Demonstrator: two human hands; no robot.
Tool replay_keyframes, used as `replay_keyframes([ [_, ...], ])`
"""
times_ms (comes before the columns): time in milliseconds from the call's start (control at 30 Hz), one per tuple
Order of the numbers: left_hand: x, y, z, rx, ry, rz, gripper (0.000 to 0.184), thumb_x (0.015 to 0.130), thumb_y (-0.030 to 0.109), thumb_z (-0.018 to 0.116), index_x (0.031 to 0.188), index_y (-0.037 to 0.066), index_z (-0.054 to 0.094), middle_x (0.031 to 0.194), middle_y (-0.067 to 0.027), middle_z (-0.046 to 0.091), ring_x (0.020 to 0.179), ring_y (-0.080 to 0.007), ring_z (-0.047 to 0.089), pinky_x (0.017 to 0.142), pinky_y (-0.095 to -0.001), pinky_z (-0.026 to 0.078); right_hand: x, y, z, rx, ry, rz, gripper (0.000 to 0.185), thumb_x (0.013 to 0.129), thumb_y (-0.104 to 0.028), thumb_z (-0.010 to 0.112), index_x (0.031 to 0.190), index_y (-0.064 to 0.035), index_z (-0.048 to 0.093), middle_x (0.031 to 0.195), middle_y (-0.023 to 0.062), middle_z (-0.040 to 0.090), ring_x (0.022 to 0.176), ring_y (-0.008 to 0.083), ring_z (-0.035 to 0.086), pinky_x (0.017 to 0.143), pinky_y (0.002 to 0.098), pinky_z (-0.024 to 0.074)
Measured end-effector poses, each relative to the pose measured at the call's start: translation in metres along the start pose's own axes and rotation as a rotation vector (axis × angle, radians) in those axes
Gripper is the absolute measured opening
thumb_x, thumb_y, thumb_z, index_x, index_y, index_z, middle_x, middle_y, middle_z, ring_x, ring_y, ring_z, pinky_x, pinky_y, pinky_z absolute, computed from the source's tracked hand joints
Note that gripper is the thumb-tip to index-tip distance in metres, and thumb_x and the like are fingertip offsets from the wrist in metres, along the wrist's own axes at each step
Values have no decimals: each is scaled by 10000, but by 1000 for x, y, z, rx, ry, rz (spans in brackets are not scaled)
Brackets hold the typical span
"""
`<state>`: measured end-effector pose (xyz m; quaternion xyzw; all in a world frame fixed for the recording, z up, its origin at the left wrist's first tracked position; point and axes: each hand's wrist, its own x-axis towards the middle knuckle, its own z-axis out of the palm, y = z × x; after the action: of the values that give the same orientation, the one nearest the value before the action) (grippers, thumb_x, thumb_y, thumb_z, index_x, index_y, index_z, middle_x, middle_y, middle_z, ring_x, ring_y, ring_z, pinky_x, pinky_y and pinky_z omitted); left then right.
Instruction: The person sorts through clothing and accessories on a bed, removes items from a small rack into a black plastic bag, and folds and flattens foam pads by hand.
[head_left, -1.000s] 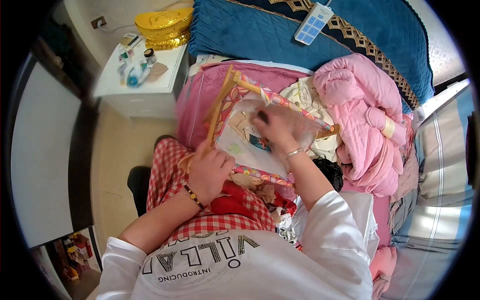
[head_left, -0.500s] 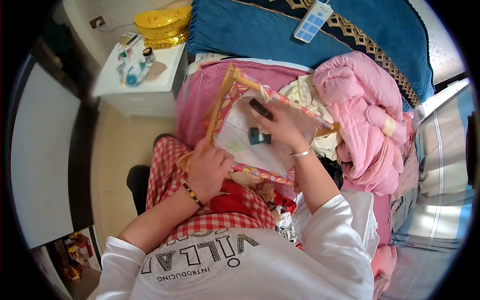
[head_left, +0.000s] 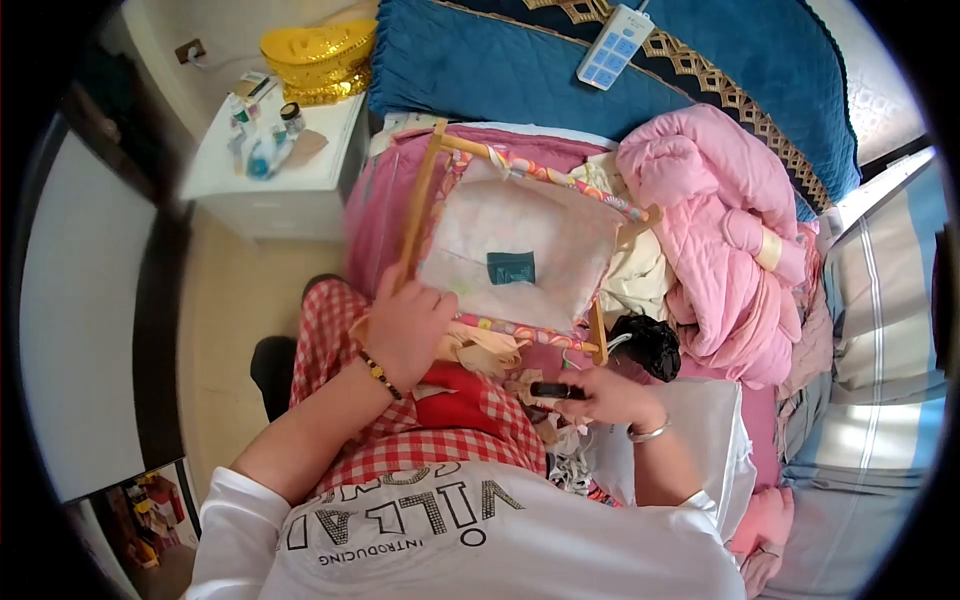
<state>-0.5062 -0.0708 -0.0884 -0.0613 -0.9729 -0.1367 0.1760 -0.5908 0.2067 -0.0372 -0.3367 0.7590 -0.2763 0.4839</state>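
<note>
Cloth basket with wooden bars is in front of the person, on the pink bed cover. In the head view, its top faces up, so you can see right down into its pale lining. A small dark green packet lies flat near the middle of the lining, well apart from both hands.

The left hand is curled at the near left corner and looks to be gripping the wooden frame there. Its fingertips are hard to make out. That is a good spot to hold, I think, because a firm grip should stop the light frame from rocking or sliding on soft bedding.

The right hand is outside the basket, below its near right corner. Its fingers are closed around a small black thing. I cannot tell what that is. One end sticks out past the fingers, so a snug pinch would help it not to drop.

The black bag and the wooden leg are near that hand. It's best to move slowly there, lift well over the edge, and not bump the frame or snag the bag.
</note>
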Motion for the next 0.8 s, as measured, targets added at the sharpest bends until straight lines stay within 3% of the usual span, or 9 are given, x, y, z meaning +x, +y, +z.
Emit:
replay_keyframes([
  [33, 2, 0, -3, 5, -59, -12, 205, 703, 96, 545, 903, 82, 592, 846, -52, 594, 866, -209, 545, 993, -459, 309, 7, 15, 7, -48, -70, 168, 324, 837, -165, 606, 1144, -71, 567, 727, 48, 589, 626, 141, 556, 586, 277, 473],
  [167, 2, -6, 8, 131, -142, 21, 180, 704, 115, 551, 874, 88, 602, 803, -48, 593, 860, -207, 547, 992, -458, 308, 42, 127, 65, -517, 263, -102, 362, 797, -185, 620, 1143, -92, 571, 833, 116, 628, 700, 252, 611, 626, 359, 491],
  [233, 1, -4, 7, 183, -198, 100, 130, 775, 119, 481, 827, 101, 599, 777, -48, 583, 839, -202, 562, 1009, -470, 272, 43, 118, 67, -739, 451, -228, 378, 781, -188, 624, 1144, -97, 571, 872, 137, 634, 734, 295, 620, 648, 385, 495],
  [300, -4, -4, 10, 161, -173, 95, 130, 774, 119, 482, 818, 100, 602, 779, -48, 584, 841, -201, 561, 1011, -467, 269, 38, 104, 56, -550, 266, 302, 380, 761, -272, 632, 1099, -107, 573, 974, 190, 624, 846, 367, 605, 713, 431, 497],
  [333, -6, -4, 11, 138, -144, 79, 130, 772, 119, 483, 809, 98, 605, 780, -48, 584, 843, -201, 561, 1014, -463, 266, 31, 109, 41, -469, 438, 171, 311, 767, -275, 626, 1015, -90, 593, 965, 211, 614, 885, 365, 601, 726, 451, 496],
  [467, -9, -4, 13, 139, -114, 104, 127, 768, 121, 485, 792, 102, 608, 778, -45, 585, 845, -199, 560, 1007, -453, 274, 6, 41, -15, -642, 857, 435, 210, 849, -213, 516, 834, -26, 610, 724, 201, 611, 686, 377, 596, 585, 441, 472],
  [567, -10, -3, 13, 139, -101, 119, 121, 755, 124, 490, 777, 105, 607, 766, -39, 585, 832, -194, 560, 996, -440, 287, 0, -3, -28, -407, 1056, 109, 162, 859, -135, 560, 863, 23, 596, 670, 153, 618, 571, 240, 604, 539, 315, 462],
  [667, -10, -3, 13, 119, -98, 105, 116, 742, 129, 496, 774, 109, 606, 749, -32, 583, 818, -189, 560, 989, -428, 297, 18, -26, -19, -100, 868, -144, 120, 869, -94, 571, 888, 23, 591, 685, 47, 584, 614, 88, 548, 549, 239, 449],
  [800, -11, 1, 8, 101, -95, 119, 121, 724, 118, 504, 811, 101, 587, 744, -37, 558, 812, -202, 549, 978, -462, 322, 80, -33, -18, -674, 556, -192, 189, 799, -65, 561, 981, -16, 586, 881, 160, 627, 740, 287, 627, 670, 376, 496],
])
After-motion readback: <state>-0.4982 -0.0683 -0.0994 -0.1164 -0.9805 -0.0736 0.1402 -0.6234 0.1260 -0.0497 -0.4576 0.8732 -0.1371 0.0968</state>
